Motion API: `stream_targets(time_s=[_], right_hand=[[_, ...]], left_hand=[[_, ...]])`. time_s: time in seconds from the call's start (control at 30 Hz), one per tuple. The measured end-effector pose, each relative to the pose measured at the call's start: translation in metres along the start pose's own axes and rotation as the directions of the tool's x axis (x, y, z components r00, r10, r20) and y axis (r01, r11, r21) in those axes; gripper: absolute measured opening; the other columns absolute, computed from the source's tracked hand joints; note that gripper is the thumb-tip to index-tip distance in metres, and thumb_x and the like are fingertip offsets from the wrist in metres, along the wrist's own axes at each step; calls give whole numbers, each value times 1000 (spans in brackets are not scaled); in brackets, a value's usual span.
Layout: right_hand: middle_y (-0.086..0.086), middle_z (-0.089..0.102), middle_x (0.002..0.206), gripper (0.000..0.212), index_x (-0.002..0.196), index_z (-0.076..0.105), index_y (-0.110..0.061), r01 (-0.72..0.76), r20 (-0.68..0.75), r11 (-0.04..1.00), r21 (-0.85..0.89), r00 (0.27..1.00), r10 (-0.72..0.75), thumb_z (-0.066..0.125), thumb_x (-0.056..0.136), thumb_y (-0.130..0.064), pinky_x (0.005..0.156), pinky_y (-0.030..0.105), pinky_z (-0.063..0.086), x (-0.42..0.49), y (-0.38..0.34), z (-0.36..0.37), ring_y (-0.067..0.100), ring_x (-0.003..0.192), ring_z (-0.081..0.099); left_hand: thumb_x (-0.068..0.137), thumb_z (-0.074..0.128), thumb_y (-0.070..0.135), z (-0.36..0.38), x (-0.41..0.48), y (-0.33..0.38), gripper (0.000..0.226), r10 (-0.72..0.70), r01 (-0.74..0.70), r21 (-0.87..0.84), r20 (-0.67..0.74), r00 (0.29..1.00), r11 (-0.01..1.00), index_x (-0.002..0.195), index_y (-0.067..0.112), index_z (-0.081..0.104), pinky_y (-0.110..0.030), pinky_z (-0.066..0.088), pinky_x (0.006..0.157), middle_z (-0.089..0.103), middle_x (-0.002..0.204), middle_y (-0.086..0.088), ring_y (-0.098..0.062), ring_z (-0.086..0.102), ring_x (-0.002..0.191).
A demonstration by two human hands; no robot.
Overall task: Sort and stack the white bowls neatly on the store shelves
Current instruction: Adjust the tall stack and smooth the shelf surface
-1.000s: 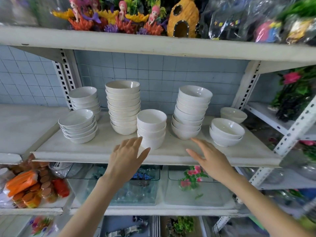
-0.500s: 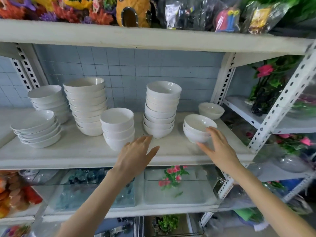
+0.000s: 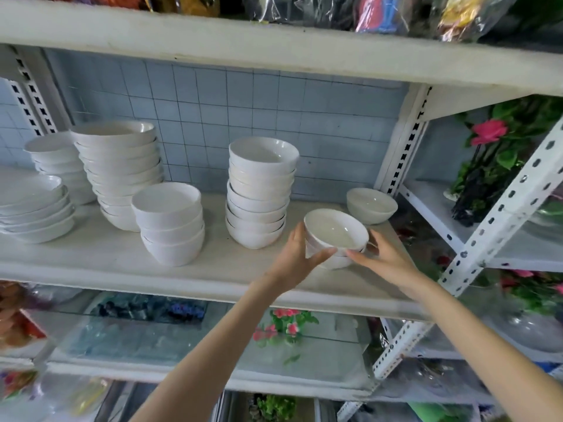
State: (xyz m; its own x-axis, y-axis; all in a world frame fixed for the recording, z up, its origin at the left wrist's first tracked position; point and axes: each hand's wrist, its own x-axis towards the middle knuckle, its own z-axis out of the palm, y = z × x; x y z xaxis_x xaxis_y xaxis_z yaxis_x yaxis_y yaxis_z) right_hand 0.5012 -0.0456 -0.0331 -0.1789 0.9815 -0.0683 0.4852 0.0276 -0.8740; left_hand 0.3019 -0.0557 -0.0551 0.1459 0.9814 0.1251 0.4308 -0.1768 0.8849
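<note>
Together, left hand and right hand clasp a small stack of glossy white bowls, top one tilted.

Soft even daylight, faint shadows under bowls; wide-angle bending at edges, slight blur throughout.

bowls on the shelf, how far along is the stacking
Done: most bowls stand in stacks, like the tall stack. In hand: the left hand and right hand hold the small stack. Left: the lone bowl behind it is unstacked.
</note>
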Motion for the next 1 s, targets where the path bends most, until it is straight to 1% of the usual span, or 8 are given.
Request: stream_targets(time_s=[0.13,0.23,0.4,0.5,0.63,0.77,0.87,1.0], right_hand=[[-9,45,129,74,138,33,-23,37,15,996,79,999,-39,72,77,-32,97,25,34,4,5,3,10,120,43],[-8,47,129,73,135,36,-22,78,-18,991,104,997,-77,73,73,-35,99,27,35,4,4,6,12,122,44],[-9,50,125,55,128,42,-23,169,-82,981,97,984,-161,69,80,-25,95,24,34,-2,-7,7,8,118,44],[-9,50,127,66,133,42,-18,195,-120,975,107,976,-182,71,75,-30,96,24,36,-8,-19,4,8,121,44],[-5,55,130,97,133,46,-17,256,-175,957,140,957,-230,77,54,-64,103,33,41,-22,-35,5,11,123,49],[-5,59,124,88,131,43,-18,335,-251,905,261,929,-271,74,59,-60,82,15,50,-36,-56,16,-3,100,61],[-8,64,113,79,123,48,-23,372,-304,885,280,909,-285,67,62,-69,82,17,52,-48,-77,24,0,97,64],[-4,58,123,58,126,46,-25,380,-322,866,324,905,-277,47,79,-59,90,28,51,-64,-96,34,12,110,61]], left_hand=[[77,78,34,6,6,-3,76,-14,6,-91,-84,996,996,138,13,38,-36,38,106,48,136,-6,-18,46,122],[66,82,43,6,3,-4,86,-4,-4,-99,-87,996,995,136,16,41,-34,43,100,52,133,0,-15,49,119],[74,81,31,6,2,8,76,4,-21,-131,-129,992,991,135,14,41,-31,42,100,52,132,-4,-16,50,117],[74,82,30,2,0,17,81,40,-61,-182,-117,992,981,139,14,37,-26,38,100,45,137,-6,-15,45,120],[55,77,64,-5,-7,28,98,90,-130,-234,-174,981,964,135,21,40,-40,42,105,49,132,-3,-18,48,124],[60,82,61,-16,-15,36,81,79,-143,-334,-198,977,932,125,24,50,-45,47,100,56,128,-7,-20,58,117],[68,84,40,-35,-32,59,58,111,-198,-397,-232,966,896,115,25,53,-29,53,89,61,123,-5,-10,64,107],[78,77,20,-60,-49,77,34,132,-230,-402,-256,958,887,105,23,57,-9,48,68,67,101,10,11,64,83]])
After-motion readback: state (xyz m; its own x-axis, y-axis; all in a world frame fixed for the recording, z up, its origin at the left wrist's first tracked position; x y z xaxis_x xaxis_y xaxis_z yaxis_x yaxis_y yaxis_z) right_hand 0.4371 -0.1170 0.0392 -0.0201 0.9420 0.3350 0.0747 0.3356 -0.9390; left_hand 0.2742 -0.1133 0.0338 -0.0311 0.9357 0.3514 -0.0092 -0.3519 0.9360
